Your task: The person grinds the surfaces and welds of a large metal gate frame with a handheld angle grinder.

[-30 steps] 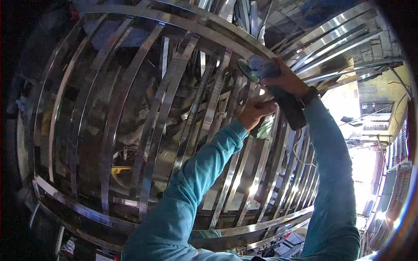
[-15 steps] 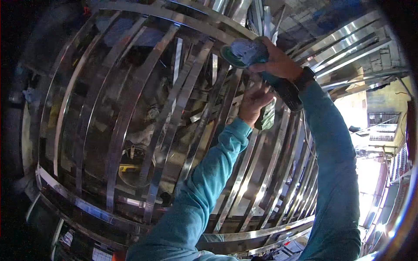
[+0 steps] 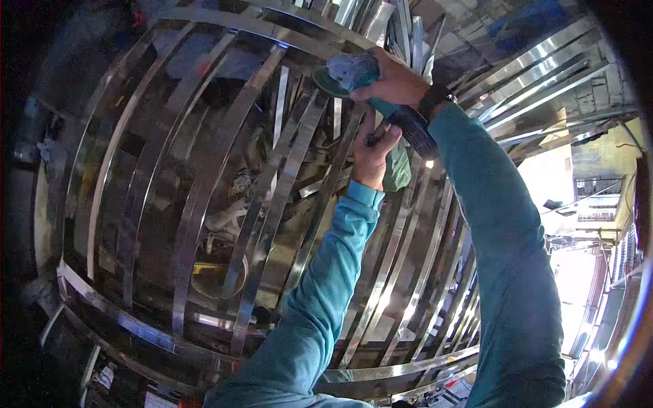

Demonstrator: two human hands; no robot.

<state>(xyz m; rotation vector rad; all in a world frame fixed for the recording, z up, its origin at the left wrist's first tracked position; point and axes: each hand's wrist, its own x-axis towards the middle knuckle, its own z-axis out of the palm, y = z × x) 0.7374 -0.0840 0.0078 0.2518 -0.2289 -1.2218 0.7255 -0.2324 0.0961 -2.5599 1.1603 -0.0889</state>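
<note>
An angle grinder (image 3: 408,129) with a grey metal head, teal body and black rear end is held over the metal bars. My right hand (image 3: 394,78) wraps round its body just behind the head; the disc edge points left. Just below, my left hand (image 3: 373,153) is close to the grinder's underside with fingers curled, and a small dark spot shows between thumb and fingers. What it grips, if anything, I cannot make out. Beside that hand hangs a green cloth-like piece (image 3: 398,170). Beneath both hands lies a shiny metal frame (image 3: 272,224) of long parallel bars.
Loose metal tubes (image 3: 537,68) are stacked at the upper right, and more stand at the top. Through the bars a yellow-and-black tool (image 3: 207,268) shows on the floor. A bright opening (image 3: 571,272) lies to the right.
Both hands and the grinder have shifted left across the frame, the grinder's head moving slightly up. The left hand's fingers now reach further up beside the grinder.
</note>
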